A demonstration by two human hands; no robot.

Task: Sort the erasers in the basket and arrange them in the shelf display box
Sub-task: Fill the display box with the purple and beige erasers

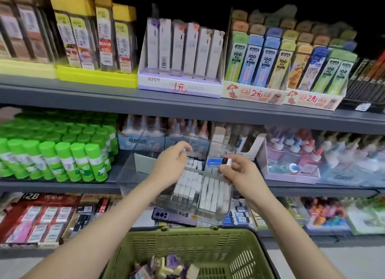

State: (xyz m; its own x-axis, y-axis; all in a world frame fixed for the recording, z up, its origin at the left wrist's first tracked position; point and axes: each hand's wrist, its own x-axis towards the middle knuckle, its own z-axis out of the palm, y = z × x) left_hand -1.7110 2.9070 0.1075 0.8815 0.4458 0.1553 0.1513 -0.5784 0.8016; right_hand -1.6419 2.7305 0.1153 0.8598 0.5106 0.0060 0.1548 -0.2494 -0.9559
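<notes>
Pinching blue eraser (216, 161) in right hand (237, 172) over clear display box (129, 178); left hand (170, 162) curled on small blue item (184, 150)

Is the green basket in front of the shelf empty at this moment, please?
No, the green basket has a heap of packaged erasers lying in its bottom.

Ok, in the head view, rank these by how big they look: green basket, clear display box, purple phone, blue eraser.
1. green basket, though it is nearest the camera
2. clear display box
3. purple phone
4. blue eraser
</notes>
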